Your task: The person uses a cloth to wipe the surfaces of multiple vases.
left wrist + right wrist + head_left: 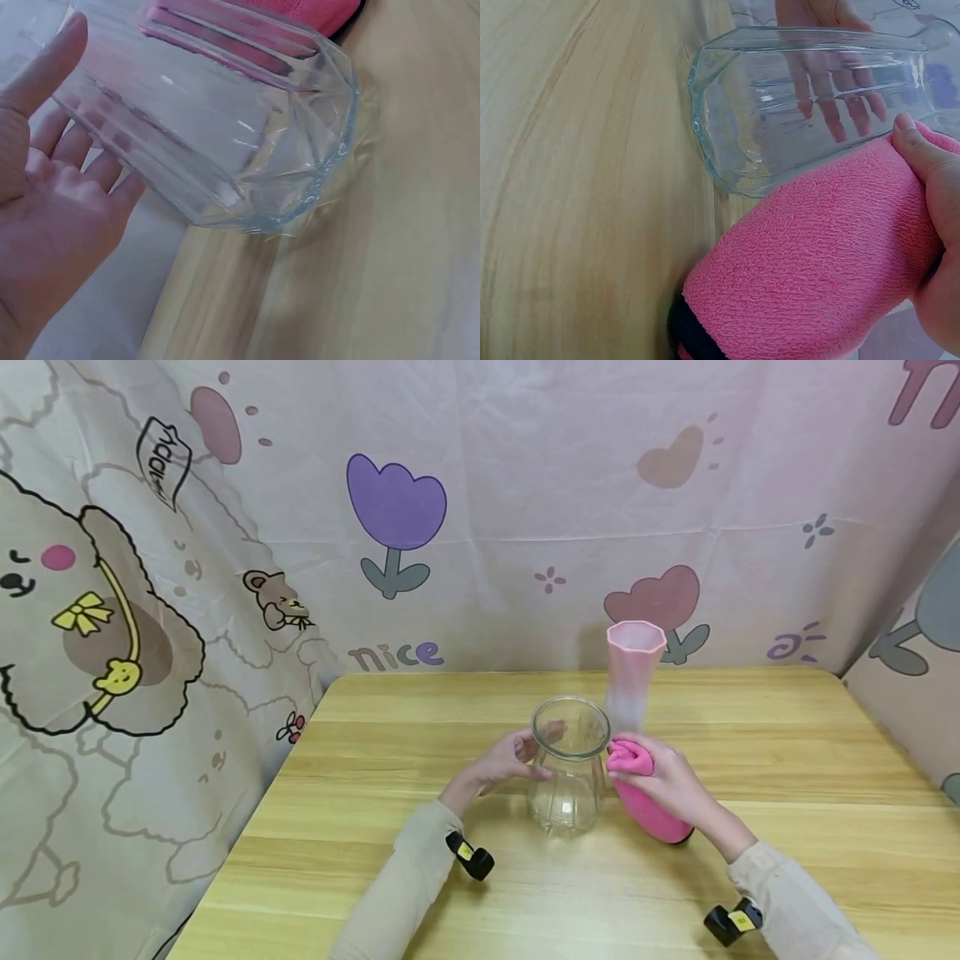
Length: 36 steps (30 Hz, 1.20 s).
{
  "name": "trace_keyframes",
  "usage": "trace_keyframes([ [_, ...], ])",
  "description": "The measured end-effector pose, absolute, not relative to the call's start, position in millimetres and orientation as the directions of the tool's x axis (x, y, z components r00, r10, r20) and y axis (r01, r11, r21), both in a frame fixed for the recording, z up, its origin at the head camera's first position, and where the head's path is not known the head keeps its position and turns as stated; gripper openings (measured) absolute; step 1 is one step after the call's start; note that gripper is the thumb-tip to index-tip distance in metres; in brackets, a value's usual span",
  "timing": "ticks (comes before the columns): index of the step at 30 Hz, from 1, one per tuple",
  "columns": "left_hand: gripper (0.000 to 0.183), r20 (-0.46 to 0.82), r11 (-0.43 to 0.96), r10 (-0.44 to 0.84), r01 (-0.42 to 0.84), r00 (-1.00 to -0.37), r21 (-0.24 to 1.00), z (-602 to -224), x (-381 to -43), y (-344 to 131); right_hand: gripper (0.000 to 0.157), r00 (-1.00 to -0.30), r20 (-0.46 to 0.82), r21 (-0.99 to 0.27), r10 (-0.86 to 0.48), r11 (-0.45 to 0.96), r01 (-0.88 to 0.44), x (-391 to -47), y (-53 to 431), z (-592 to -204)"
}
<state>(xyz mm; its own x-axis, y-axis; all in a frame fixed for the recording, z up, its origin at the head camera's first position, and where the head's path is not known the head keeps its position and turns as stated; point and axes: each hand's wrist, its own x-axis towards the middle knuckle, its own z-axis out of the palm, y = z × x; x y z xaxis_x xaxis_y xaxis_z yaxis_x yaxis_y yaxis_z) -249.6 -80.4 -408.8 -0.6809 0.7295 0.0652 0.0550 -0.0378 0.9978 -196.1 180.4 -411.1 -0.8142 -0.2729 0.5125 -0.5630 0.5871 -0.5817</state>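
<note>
A clear glass vase (566, 797) with a wide round rim and faceted sides stands upright on the table. My left hand (512, 758) is at its left side, thumb in front and fingers extended behind; in the right wrist view those fingers (829, 97) show through the glass. My right hand (663, 777) grips a pink towel (648, 810) by its bunched upper end, just right of the vase. The towel (817, 262) has a fuzzy weave and a black edge, and its lower end hangs down near the tabletop.
Behind the towel stands a tall pink-to-white vase (633, 672) with a scalloped rim. The wooden table (420, 727) meets a printed cloth backdrop (495, 468) at its far edge. Another printed cloth (150, 802) hangs along the left side.
</note>
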Motion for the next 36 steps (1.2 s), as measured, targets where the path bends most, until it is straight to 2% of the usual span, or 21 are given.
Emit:
trace_keyframes([
  [6,0.067,0.075,0.054,0.54,0.124,-0.838,0.991,-392,-221,-82,0.045,-0.811,0.514,-0.582,-0.277,0.582,-0.568,-196,180,-411],
  [9,0.062,0.141,0.102,0.45,0.207,-0.882,0.973,-395,-211,-83,0.045,-0.818,0.505,-0.592,-0.275,0.58,-0.56,-196,181,-410],
  [17,0.063,0.205,0.174,0.407,0.296,-0.89,0.939,-405,-193,-81,0.048,-0.845,0.472,-0.638,-0.25,0.565,-0.524,-193,178,-396],
  [25,0.065,0.232,0.205,0.368,0.322,-0.9,0.924,-405,-187,-77,0.051,-0.814,0.534,-0.629,-0.226,0.538,-0.562,-188,173,-370],
  [33,0.063,0.228,0.216,0.368,0.322,-0.901,0.922,-405,-187,-78,0.049,-0.834,0.506,-0.694,-0.22,0.47,-0.545,-190,170,-374],
  [36,0.063,0.226,0.227,0.362,0.321,-0.904,0.919,-405,-186,-77,0.043,-0.835,0.496,-0.697,-0.24,0.464,-0.547,-191,166,-379],
])
